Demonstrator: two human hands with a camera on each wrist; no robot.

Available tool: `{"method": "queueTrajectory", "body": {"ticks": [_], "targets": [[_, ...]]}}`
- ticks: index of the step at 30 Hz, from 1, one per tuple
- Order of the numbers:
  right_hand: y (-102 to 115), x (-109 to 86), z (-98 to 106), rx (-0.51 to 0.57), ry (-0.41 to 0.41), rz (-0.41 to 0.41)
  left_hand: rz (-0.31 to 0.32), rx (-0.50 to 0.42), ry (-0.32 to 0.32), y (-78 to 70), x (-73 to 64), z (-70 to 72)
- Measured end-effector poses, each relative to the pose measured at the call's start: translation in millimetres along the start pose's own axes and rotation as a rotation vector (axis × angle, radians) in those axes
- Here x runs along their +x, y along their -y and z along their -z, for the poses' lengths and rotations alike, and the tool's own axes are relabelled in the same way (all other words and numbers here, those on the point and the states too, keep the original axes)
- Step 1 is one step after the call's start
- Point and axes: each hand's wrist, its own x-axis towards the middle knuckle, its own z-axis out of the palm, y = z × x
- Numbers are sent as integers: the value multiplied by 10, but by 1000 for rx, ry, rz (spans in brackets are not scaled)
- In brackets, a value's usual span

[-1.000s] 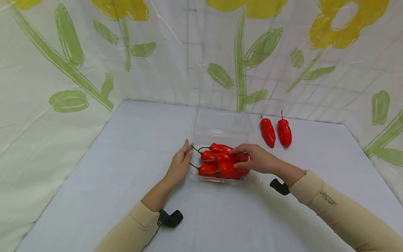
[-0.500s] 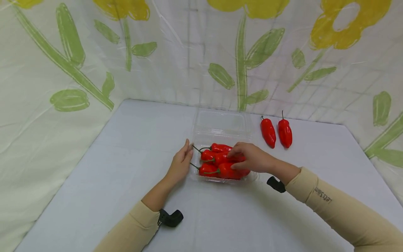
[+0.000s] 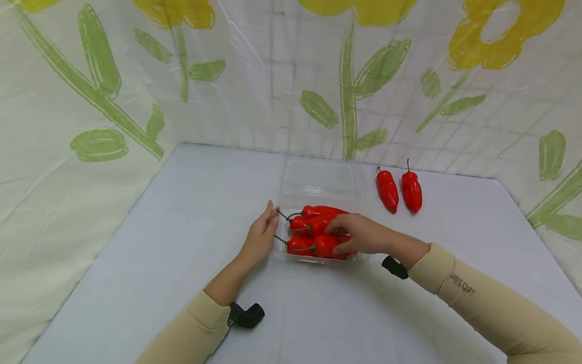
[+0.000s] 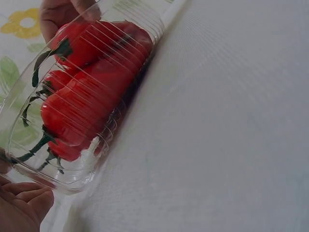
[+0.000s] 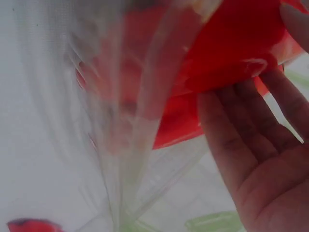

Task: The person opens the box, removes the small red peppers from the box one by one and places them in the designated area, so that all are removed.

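In the head view a clear plastic clamshell box (image 3: 318, 261) stands with its lid (image 3: 318, 174) folded back, filled with several red peppers (image 3: 300, 246) whose green stems point left. My left hand (image 3: 259, 236) rests along the box's left side with fingers fairly straight; in the left wrist view its thumb and fingers (image 4: 24, 205) lie at the box end. Reaching in from the right, my right hand (image 3: 361, 234) holds a red pepper (image 3: 326, 246) at the front between thumb and fingers. The right wrist view shows those fingers (image 5: 231, 130) against the pepper's side (image 5: 231, 48).
Two more red peppers, one (image 3: 387, 191) beside the other (image 3: 411, 192), lie on the white-covered table (image 3: 204, 202) right of the lid. Behind the table hangs a flower-patterned curtain (image 3: 254, 76). Each wrist carries a black camera mount (image 3: 247, 315).
My right hand has shifted slightly left and toward me, its fingers bending closer around the front pepper. More of the rear pepper shows. My left hand stays where it was.
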Motion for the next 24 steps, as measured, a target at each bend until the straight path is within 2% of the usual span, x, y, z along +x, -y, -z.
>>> {"method": "queueTrajectory", "body": {"ticks": [6, 17, 24], "targets": [[-33, 17, -86, 0, 84, -4, -13, -6, 5, 13, 5, 0], [-7, -14, -14, -10, 87, 44, -19, -1, 6, 11, 2, 6], [31, -45, 58, 2, 104, 31, -22, -9, 10, 8, 3, 5]]}}
